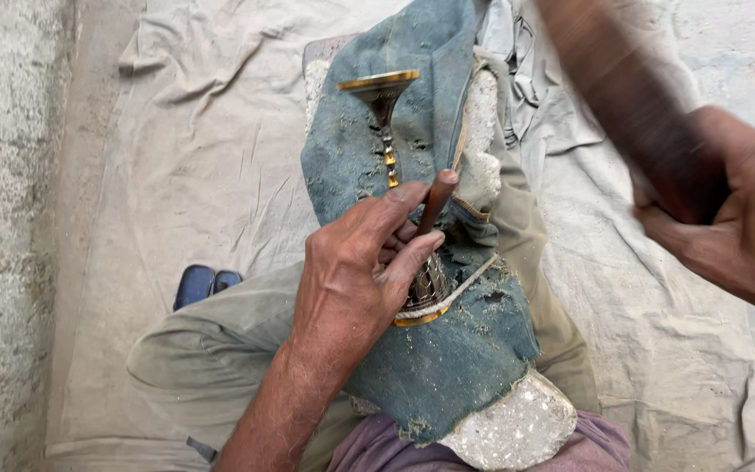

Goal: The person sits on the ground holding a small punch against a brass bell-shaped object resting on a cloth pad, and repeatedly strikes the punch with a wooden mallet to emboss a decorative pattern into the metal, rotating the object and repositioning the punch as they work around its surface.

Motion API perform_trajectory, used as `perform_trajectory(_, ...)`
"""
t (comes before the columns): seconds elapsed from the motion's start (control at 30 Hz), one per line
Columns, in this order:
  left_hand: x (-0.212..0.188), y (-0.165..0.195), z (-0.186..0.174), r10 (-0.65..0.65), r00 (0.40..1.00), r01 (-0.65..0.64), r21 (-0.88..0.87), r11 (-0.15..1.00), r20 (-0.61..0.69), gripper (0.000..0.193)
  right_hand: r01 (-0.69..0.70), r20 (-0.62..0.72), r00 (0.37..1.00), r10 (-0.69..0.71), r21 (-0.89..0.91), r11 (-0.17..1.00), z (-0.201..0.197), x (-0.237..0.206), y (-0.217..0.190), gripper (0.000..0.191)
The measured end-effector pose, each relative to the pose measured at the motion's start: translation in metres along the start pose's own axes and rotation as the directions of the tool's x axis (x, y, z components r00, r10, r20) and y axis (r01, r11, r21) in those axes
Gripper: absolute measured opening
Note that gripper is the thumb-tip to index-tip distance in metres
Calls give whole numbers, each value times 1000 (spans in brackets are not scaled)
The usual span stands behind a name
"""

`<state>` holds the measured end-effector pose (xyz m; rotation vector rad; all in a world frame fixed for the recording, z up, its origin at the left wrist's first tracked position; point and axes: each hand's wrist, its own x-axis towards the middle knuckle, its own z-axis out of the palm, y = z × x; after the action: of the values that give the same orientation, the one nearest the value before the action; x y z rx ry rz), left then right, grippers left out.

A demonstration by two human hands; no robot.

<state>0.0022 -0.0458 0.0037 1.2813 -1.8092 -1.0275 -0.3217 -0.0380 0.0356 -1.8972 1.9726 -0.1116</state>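
My left hand (351, 262) clamps a thin brown punch (435, 203) against the brass goblet-shaped stand (391, 131) on blue cloth (447, 350); right hand (727, 218) grips a blurred dark wooden handle (631, 96).

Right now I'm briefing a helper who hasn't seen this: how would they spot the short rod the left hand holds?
Find the worn blue cloth draped over the stone block on the person's lap. On it lies a brass goblet-shaped piece, with the left hand at its lower end. The short rod stands up between that hand's fingers: reddish-brown, slim and round-topped, unlike the shiny metal piece beside it.
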Motion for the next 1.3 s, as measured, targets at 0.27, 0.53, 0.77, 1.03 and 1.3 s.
perform_trajectory(0.27, -1, -1, 0, 2, 1000, -2, 9, 1000, 5, 47, 122, -18, 992, -125, -125, 985, -11, -6, -20, 36)
perform_trajectory(0.53, 1, 7, 4, -108, 994, 108, -1, 994, -13, 46, -93, -156, 975, 160, 370, 924, 6, -7, -2, 48)
perform_trajectory(0.77, 5, 13, 6, -78, 997, 78, 68, 995, -12, 48, 147, -271, 960, 66, 693, 705, 11, 3, 2, 45)
perform_trajectory(1.03, 15, 21, 4, -251, 963, 229, 192, 954, 99, 43, 34, 173, 985, 24, -324, 946, -21, 16, -28, 42)
perform_trajectory(1.3, -35, -9, -28, -164, 956, 93, -278, 956, -244, 46, 113, -123, 991, -58, 504, 856, 80, -64, 39, 26)
